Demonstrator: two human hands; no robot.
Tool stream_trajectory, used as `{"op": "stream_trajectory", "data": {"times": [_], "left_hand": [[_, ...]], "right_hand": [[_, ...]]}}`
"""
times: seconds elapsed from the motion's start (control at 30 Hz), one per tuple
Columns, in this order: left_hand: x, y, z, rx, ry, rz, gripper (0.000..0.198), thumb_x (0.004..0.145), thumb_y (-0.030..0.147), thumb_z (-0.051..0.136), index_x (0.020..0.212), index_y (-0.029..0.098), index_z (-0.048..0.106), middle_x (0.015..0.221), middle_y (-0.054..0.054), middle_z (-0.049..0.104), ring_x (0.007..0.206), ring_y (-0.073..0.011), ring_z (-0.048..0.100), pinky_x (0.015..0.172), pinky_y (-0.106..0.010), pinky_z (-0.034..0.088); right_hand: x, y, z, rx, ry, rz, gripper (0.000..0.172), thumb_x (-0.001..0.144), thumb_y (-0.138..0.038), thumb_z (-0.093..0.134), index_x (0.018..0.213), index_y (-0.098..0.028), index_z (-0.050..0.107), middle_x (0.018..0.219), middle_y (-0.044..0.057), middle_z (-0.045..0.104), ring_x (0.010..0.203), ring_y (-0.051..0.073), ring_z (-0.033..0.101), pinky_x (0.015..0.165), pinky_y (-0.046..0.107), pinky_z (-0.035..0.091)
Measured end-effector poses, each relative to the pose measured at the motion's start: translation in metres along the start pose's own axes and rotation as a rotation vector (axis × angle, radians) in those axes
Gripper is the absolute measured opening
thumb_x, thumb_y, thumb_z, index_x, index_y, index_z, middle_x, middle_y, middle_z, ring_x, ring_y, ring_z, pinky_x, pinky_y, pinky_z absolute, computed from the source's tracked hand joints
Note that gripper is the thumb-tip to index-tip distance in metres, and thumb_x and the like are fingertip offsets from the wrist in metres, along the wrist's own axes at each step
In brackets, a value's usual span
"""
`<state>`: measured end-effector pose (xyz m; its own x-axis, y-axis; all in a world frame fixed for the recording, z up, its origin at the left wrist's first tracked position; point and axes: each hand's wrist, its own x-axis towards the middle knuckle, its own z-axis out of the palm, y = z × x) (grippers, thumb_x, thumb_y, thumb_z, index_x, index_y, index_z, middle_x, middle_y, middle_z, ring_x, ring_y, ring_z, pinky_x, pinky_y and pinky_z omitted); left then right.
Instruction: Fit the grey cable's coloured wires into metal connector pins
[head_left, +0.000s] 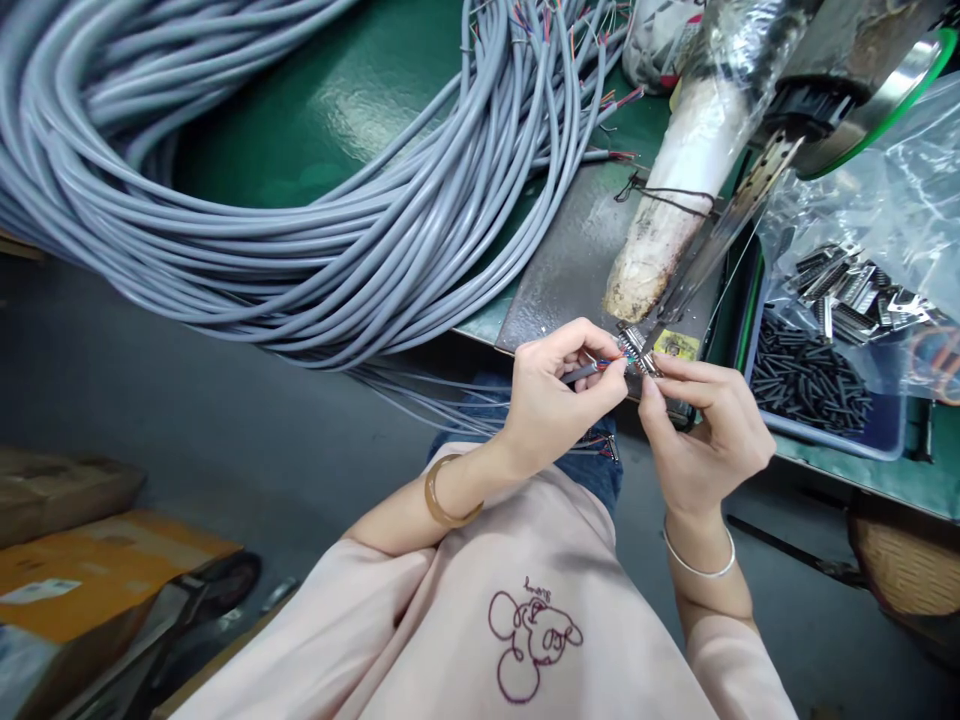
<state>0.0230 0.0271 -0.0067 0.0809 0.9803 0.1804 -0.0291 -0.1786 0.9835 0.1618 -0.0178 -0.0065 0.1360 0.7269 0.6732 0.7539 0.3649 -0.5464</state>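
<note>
My left hand (pixel 566 385) pinches the stripped end of a grey cable (pixel 581 373), its thin coloured wires fanning toward a small metal multi-pin connector (pixel 636 348). My right hand (pixel 701 420) closes thumb and fingers on the connector's right end. Just above the connector comes the tip of a soldering iron (pixel 694 245), which slopes down from a fixed holder. Beside it a white wrapped tube (pixel 664 215) ends close over the work. The connector sits at the front of a dark metal plate (pixel 559 255); fingers partly hide it.
A thick bundle of grey cables (pixel 360 250) covers the green table's left side. To the right, a blue tray (pixel 885 435) holds black sleeves (pixel 806 375), with metal connectors (pixel 855 290) in a plastic bag above. A solder reel (pixel 900 110) stands behind. Cardboard boxes (pixel 112 570) are at lower left.
</note>
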Motion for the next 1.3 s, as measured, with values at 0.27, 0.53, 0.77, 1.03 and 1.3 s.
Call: {"op": "stream_trajectory", "data": {"times": [0.27, 0.53, 0.77, 1.03, 1.3], "left_hand": [[-0.001, 0.002, 0.0, 0.001, -0.015, 0.057, 0.006, 0.081, 0.015, 0.068, 0.078, 0.017, 0.065, 0.074, 0.001, 0.065, 0.062, -0.007, 0.057, 0.056, -0.018, 0.048], [0.003, 0.005, -0.005, -0.017, -0.053, -0.054, 0.008, 0.08, 0.015, 0.069, 0.075, 0.016, 0.063, 0.07, 0.001, 0.064, 0.06, -0.0071, 0.056, 0.055, -0.018, 0.047], [0.002, 0.004, -0.003, 0.011, -0.044, -0.066, 0.009, 0.08, 0.016, 0.068, 0.074, 0.017, 0.062, 0.07, 0.0, 0.063, 0.061, -0.0082, 0.056, 0.054, -0.019, 0.046], [0.004, 0.01, -0.005, 0.027, -0.046, -0.018, 0.007, 0.082, 0.017, 0.069, 0.077, 0.018, 0.064, 0.073, 0.0, 0.064, 0.062, -0.008, 0.055, 0.055, -0.019, 0.046], [0.003, 0.005, -0.009, 0.009, -0.161, -0.118, 0.008, 0.082, 0.015, 0.067, 0.076, 0.016, 0.062, 0.071, 0.001, 0.063, 0.057, -0.0061, 0.051, 0.053, -0.019, 0.042]], "right_hand": [[0.005, -0.003, -0.004, -0.026, -0.003, -0.011, 0.021, 0.079, -0.006, 0.078, 0.09, -0.022, 0.072, 0.097, 0.002, 0.078, 0.088, 0.016, 0.075, 0.079, 0.03, 0.063], [0.004, -0.005, -0.004, -0.034, -0.014, -0.027, 0.018, 0.081, -0.006, 0.074, 0.084, -0.021, 0.064, 0.095, 0.001, 0.078, 0.086, 0.015, 0.076, 0.076, 0.029, 0.063], [0.006, -0.002, -0.003, -0.049, -0.05, -0.022, 0.018, 0.082, -0.008, 0.075, 0.085, -0.023, 0.065, 0.093, 0.0, 0.077, 0.088, 0.016, 0.075, 0.077, 0.03, 0.063], [0.01, -0.007, -0.004, -0.073, -0.034, -0.049, 0.019, 0.081, -0.008, 0.077, 0.089, -0.023, 0.07, 0.098, 0.001, 0.078, 0.089, 0.016, 0.075, 0.08, 0.03, 0.063], [-0.001, 0.002, -0.008, -0.154, -0.059, -0.178, 0.022, 0.079, -0.007, 0.079, 0.087, -0.021, 0.064, 0.099, 0.003, 0.08, 0.083, 0.015, 0.077, 0.074, 0.024, 0.062]]}}
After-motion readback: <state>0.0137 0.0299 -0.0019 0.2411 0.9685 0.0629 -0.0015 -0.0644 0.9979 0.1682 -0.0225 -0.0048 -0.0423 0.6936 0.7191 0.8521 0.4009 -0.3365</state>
